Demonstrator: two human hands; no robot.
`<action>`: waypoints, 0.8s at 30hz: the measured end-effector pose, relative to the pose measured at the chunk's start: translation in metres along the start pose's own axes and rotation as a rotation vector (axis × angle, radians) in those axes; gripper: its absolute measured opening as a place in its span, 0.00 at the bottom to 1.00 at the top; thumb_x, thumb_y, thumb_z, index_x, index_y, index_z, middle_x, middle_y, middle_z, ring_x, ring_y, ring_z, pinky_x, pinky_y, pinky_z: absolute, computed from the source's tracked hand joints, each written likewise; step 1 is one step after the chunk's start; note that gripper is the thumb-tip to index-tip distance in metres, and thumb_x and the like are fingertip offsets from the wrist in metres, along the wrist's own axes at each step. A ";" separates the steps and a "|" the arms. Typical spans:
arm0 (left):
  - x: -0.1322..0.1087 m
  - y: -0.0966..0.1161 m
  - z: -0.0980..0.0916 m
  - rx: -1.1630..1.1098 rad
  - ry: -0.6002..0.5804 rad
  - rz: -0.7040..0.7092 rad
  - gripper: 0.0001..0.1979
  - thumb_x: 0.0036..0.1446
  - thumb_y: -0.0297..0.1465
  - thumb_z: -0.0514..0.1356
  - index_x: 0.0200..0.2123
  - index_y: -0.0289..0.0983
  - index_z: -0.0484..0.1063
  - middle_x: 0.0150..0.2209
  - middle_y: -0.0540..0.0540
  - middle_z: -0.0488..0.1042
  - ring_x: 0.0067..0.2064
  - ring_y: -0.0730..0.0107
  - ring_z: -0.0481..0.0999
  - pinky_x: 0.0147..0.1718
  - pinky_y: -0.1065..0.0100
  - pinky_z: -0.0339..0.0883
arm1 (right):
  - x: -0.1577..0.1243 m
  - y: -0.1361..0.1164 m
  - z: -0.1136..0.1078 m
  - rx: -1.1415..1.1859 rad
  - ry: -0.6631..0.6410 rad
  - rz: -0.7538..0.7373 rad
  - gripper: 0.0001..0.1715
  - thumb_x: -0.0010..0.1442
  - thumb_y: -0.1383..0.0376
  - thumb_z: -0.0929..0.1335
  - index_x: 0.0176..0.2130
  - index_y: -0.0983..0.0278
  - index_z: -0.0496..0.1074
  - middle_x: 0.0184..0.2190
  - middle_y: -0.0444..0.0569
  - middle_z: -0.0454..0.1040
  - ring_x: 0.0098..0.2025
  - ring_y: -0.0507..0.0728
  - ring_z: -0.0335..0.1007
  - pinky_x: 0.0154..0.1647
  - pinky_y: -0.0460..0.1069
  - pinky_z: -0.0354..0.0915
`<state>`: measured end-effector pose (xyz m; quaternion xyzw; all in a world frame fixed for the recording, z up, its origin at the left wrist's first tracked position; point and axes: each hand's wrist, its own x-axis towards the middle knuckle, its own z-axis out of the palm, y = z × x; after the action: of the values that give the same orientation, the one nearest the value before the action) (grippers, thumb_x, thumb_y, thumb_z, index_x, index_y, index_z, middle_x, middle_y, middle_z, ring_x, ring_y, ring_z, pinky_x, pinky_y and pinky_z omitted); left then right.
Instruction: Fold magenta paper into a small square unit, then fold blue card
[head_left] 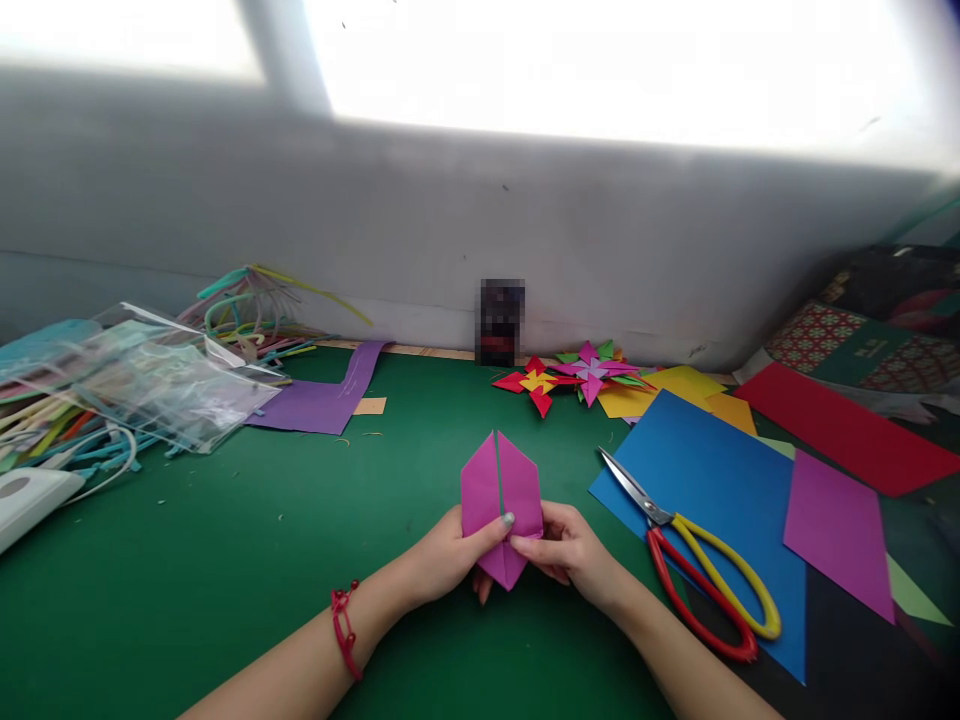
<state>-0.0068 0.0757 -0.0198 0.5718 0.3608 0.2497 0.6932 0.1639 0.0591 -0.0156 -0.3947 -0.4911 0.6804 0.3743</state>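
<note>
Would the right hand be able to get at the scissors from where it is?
Probably yes: the scissors lie uncovered on the blue sheet beside the right hand, though it now pinches the folded paper.

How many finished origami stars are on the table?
2. A red-and-yellow star near the back wall, and a pink-and-green star just right of it. The held half-folded magenta paper isn't counted. Others could lie under the loose sheets.
</note>
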 end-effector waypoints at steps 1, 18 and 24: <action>0.000 0.000 0.000 0.001 0.000 0.000 0.21 0.57 0.43 0.50 0.21 0.32 0.65 0.14 0.50 0.65 0.14 0.77 0.65 0.15 0.75 0.58 | 0.000 0.000 0.000 0.003 0.003 0.002 0.11 0.49 0.60 0.69 0.29 0.66 0.69 0.14 0.36 0.54 0.14 0.44 0.44 0.14 0.42 0.42; 0.002 0.005 0.004 0.033 0.253 0.185 0.16 0.53 0.37 0.57 0.43 0.34 0.67 0.40 0.44 0.72 0.42 0.65 0.70 0.43 0.67 0.63 | 0.002 -0.002 0.000 0.035 -0.010 -0.017 0.13 0.48 0.59 0.71 0.30 0.66 0.69 0.17 0.37 0.54 0.16 0.43 0.43 0.15 0.43 0.43; 0.005 0.002 0.001 -0.125 0.205 0.105 0.14 0.53 0.38 0.57 0.35 0.32 0.71 0.34 0.45 0.73 0.36 0.67 0.71 0.38 0.68 0.63 | 0.003 0.007 0.004 -0.078 0.008 -0.057 0.12 0.52 0.60 0.69 0.35 0.66 0.69 0.19 0.38 0.59 0.17 0.44 0.49 0.16 0.43 0.50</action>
<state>-0.0032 0.0795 -0.0185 0.5169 0.3831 0.3648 0.6731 0.1583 0.0586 -0.0221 -0.3974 -0.5269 0.6483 0.3797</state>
